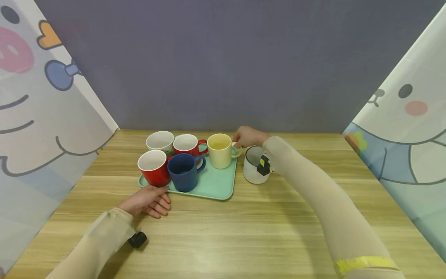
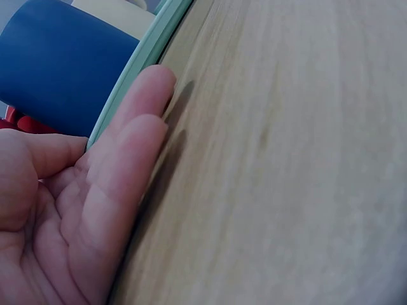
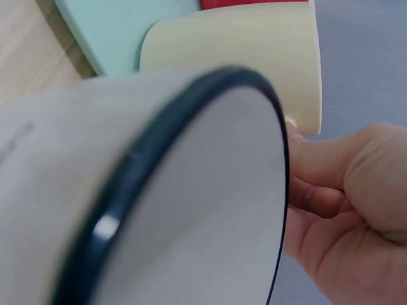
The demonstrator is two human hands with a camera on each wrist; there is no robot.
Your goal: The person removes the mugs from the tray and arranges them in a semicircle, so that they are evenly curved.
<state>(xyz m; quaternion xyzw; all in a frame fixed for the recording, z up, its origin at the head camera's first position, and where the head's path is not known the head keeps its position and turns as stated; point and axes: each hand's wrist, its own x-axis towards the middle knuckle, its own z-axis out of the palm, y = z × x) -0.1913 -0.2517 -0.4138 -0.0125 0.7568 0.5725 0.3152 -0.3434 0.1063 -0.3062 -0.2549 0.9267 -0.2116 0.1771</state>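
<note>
My right hand [image 1: 249, 136] pinches the handle of a pale yellow mug [image 1: 218, 155] with thumb and fingers. That mug stands upright over the back right part of a mint green tray [image 1: 217, 190]; in the right wrist view the handle is mostly hidden. My left hand [image 1: 148, 199] is at the tray's front left edge, thumb at the rim and the other fingers extended, palm turned up. Near it on the tray are a red mug [image 1: 156, 176] with a white inside and a dark blue mug [image 1: 184, 176]. Behind them stand another red mug [image 1: 188, 145] and a white mug [image 1: 159, 140].
A white mug with a dark rim [image 1: 252, 174] stands on the wooden table [image 1: 223, 236] right of the tray, under my right forearm. A grey panel [image 1: 223, 69] rises behind the table. Printed cartoon panels [image 1: 411, 128] flank both sides.
</note>
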